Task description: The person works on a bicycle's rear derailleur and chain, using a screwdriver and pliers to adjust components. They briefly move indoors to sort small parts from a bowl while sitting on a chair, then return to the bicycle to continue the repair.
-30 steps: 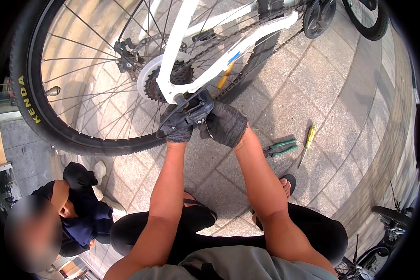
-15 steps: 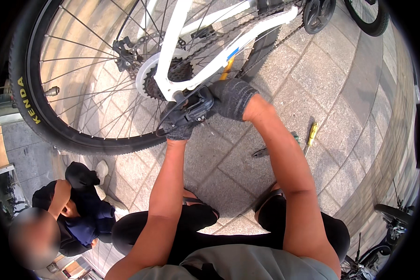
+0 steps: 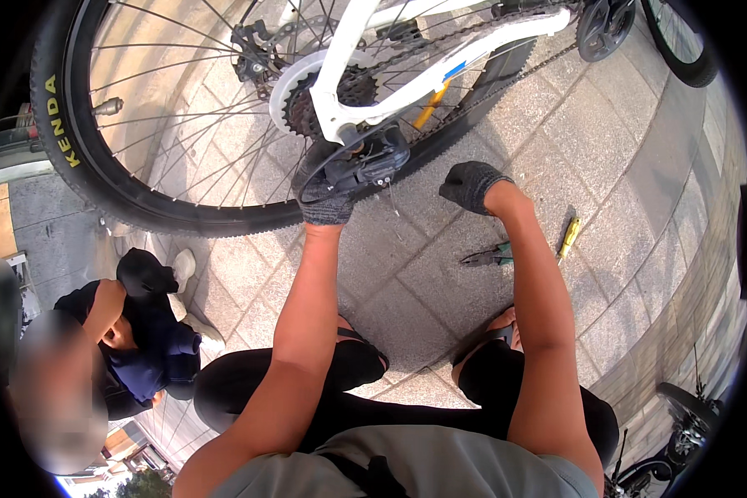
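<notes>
My left hand (image 3: 328, 203), in a dark grey knit glove, is closed around the rear derailleur (image 3: 378, 162) of a white-framed bicycle (image 3: 336, 70). A black cable loops past its fingers. The derailleur sits below the cassette (image 3: 303, 116), where the frame's rear tubes meet. My right hand (image 3: 473, 187), gloved alike, hangs above the paving, apart from the bike. Its fingers are curled in, and whatever they may hold is hidden. Near my right forearm, pliers (image 3: 481, 259) with green on the handles lie on the ground, partly covered by the arm. Beside them lies a yellow-handled screwdriver (image 3: 569, 236).
The rear wheel's tyre (image 3: 166, 217) curves across the upper left. A person in dark clothes (image 3: 145, 365) crouches at the left. Another bicycle (image 3: 689, 415) stands at the lower right. Stone paving (image 3: 415, 307) spreads between my feet and the bike.
My right hand has come away from the derailleur, moving right with its fingers curled. My left hand stays on the derailleur. More of the pliers now shows, and the view has shifted slightly.
</notes>
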